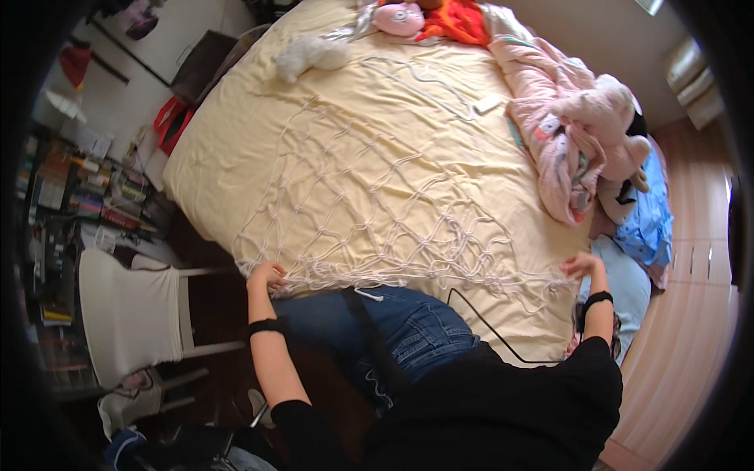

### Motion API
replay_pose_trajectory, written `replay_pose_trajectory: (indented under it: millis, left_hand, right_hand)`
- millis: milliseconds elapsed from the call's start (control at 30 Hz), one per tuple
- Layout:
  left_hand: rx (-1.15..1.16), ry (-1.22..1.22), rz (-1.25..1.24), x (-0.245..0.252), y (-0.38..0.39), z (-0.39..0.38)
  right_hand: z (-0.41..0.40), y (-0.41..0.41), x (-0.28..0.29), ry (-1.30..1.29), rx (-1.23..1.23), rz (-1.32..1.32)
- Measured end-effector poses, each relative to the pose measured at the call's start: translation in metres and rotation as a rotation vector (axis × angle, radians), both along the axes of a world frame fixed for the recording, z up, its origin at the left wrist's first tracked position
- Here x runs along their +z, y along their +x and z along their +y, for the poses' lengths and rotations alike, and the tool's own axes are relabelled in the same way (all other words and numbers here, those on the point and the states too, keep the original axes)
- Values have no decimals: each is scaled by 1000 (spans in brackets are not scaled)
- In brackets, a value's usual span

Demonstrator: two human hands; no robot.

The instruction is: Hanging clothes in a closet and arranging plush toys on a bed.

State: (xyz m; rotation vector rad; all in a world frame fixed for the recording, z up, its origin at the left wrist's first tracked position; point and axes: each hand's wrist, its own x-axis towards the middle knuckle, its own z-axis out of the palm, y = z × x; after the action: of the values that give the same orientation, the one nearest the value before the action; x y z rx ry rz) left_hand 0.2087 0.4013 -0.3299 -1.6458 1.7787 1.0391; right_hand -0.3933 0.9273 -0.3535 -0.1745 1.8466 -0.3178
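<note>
A knotted white rope net (370, 222) lies spread over a pale yellow bedsheet (224, 159). Its far end is narrow. Towards my body it widens, and the cords bunch up along the near edge. At the net's near left corner is my left hand (268, 275), fingers bent down at the cords; whether they grip any is hidden. My right hand (580, 266) is by the near right end of the net, its fingers apart and nothing visible in them. A short loose cord end (369, 294) hangs over my jeans between the two hands.
On the bed are a white cable (433, 82) with a small white block (487, 105), a grey-white plush toy (312, 57), and a pink quilt (545, 112) under a pink plush toy (601, 118). A covered chair (132, 312) and a crowded bookshelf (88, 188) stand left.
</note>
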Motion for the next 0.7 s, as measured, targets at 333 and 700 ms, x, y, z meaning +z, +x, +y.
replay_pose_trajectory:
  millis: [333, 700]
  left_hand:
    - [-381, 36, 448, -21, -140, 60]
    - [-225, 462, 61, -55, -142, 64]
  right_hand:
    - [-144, -115, 126, -508, -368, 1949]
    - [-94, -235, 87, -232, -407, 1647]
